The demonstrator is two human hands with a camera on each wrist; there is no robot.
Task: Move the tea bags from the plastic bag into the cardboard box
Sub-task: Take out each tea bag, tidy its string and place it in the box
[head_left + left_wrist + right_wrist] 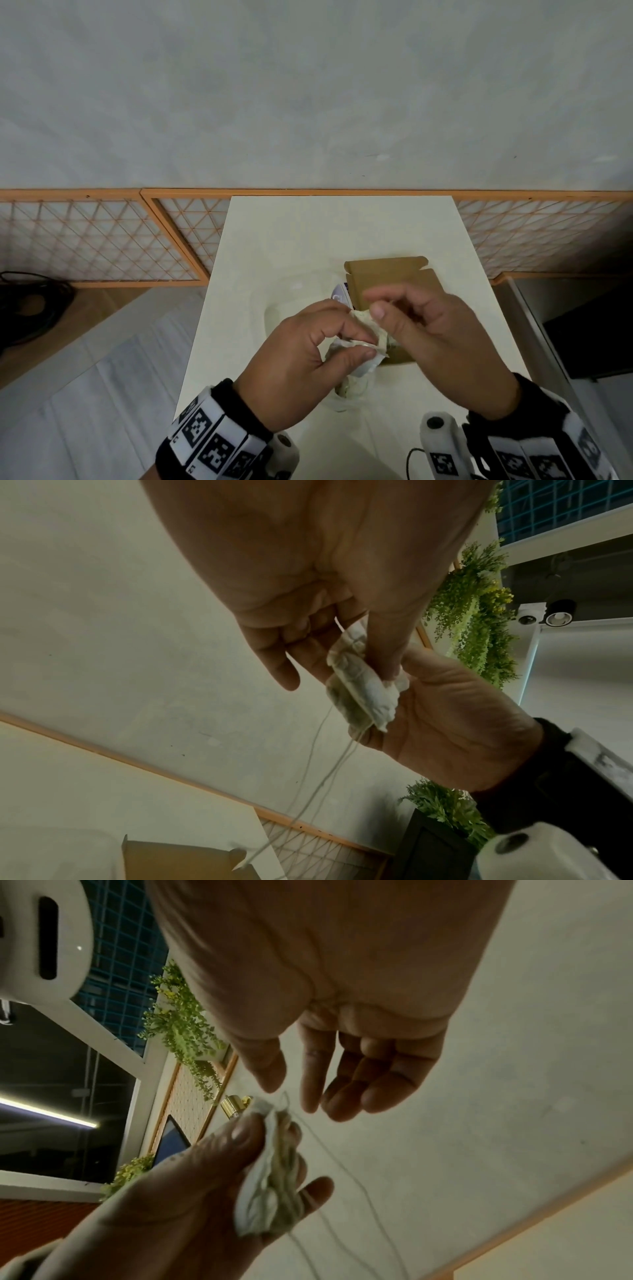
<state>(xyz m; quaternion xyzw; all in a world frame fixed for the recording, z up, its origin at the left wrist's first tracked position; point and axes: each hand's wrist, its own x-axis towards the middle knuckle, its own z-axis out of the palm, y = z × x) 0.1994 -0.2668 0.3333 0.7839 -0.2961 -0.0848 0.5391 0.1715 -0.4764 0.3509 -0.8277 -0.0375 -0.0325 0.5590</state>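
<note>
My left hand pinches a small bunch of pale tea bags between thumb and fingers, lifted above the table. Thin strings hang from the tea bags down toward the brown cardboard box, whose lid stands open behind my hands. My right hand hovers just above the bunch with thumb and fingers apart and holds nothing; the right wrist view shows the same gap in my right hand. A clear plastic bag lies crumpled on the table under my left hand.
The box sits mid-way along a narrow white table that ends at a grey wall. A white and purple item shows at the box's left edge. An orange lattice panel and a black cable lie left, on the floor.
</note>
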